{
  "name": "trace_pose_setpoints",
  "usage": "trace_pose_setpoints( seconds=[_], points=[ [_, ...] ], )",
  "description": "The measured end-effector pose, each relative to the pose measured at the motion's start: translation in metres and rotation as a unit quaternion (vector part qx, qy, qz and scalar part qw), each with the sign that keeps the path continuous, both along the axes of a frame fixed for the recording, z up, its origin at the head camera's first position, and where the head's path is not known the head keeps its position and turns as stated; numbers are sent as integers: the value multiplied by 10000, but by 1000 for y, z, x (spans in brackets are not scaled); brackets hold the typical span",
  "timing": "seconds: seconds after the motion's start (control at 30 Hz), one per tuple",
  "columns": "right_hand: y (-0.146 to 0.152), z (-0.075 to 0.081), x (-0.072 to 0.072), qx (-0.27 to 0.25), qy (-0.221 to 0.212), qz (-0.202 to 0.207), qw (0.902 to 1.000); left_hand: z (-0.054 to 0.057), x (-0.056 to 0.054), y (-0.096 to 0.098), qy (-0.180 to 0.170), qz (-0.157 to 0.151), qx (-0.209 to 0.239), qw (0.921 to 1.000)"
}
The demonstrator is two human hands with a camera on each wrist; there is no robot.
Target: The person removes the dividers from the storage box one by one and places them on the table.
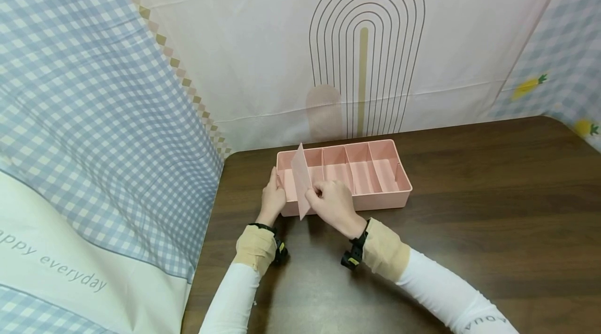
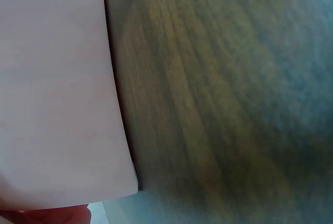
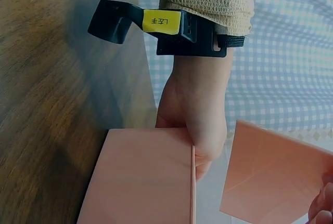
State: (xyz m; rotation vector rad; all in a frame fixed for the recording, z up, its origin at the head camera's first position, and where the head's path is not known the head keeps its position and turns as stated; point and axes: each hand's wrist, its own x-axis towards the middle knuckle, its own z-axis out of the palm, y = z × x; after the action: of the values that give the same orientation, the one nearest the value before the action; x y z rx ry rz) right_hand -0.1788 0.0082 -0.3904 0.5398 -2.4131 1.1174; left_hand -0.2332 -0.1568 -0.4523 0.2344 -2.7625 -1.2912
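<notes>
A pink storage box (image 1: 382,201), split into compartments by thin upright dividers, sits lengthwise on the dark wooden table. At its left end my left hand (image 1: 274,198) grips the box, fingers along the end wall and reaching the rim; in the right wrist view the same left hand (image 3: 200,109) shows behind the box end. My right hand (image 1: 334,201) pinches the edge of a loose pink divider panel (image 1: 301,177). The panel stands upright and slanted over the left part of the box, its lower corner overlapping the front wall in the head view.
Brown wood-grain table (image 1: 460,229) stretches to the right and in front of the box. A white cloth (image 1: 263,62) with printed arches hangs behind the table, and a blue checked cloth (image 1: 108,115) hangs along the left side. Wrist cameras are strapped on both wrists.
</notes>
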Motion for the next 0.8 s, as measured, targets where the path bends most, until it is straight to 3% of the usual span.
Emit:
trace_pose_setpoints(
  seconds=[0.8],
  points=[
    [8,-5,17,175,-101,220,9996,0,-2,-1,-275,-23,254,9993]
  ],
)
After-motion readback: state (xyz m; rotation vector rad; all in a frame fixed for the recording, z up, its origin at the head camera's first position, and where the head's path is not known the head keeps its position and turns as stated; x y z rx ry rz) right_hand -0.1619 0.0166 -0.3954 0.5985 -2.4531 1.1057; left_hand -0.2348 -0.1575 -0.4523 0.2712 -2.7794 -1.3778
